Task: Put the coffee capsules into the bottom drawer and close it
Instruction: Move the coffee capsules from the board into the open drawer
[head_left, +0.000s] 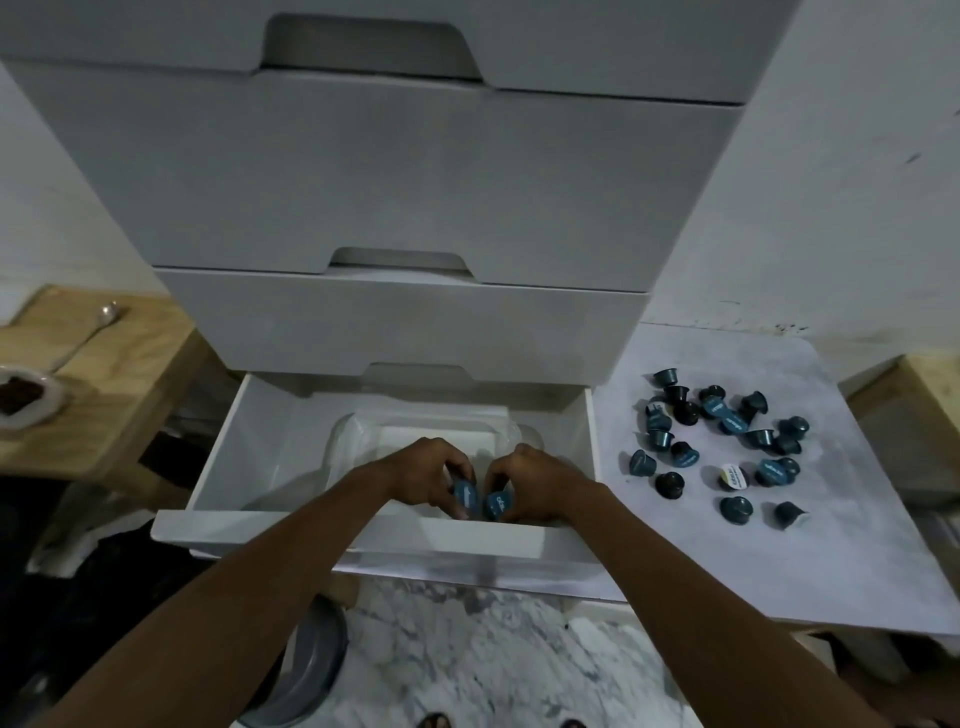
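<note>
Way off to the left of the grips, a spoon (98, 319) and a small dish (26, 402) are sitting on a wooden block (104, 374), nothing to do with the job. Both hands are working down inside the open bottom drawer (223, 441). The left hand (431, 473) is gripping a blue capsule (466, 496) between its fingertips, and just to its right the right hand (530, 480) is pinching a second capsule (498, 505) the same way, the two nearly touching, low over the drawer's front part. Just past the grips a clear plastic tray (358, 431) is lying in the drawer; I can't tell if any capsules are already sitting in there, the hands are hiding that bit.

Well off to the right of the right grip, the main pile of capsules (722, 447) is still lying scattered on the white worktop (841, 545), a couple dozen or so. So I'd say this is only getting started: two are going in, the big bunch is waiting, and the drawer is still needing a push shut.
</note>
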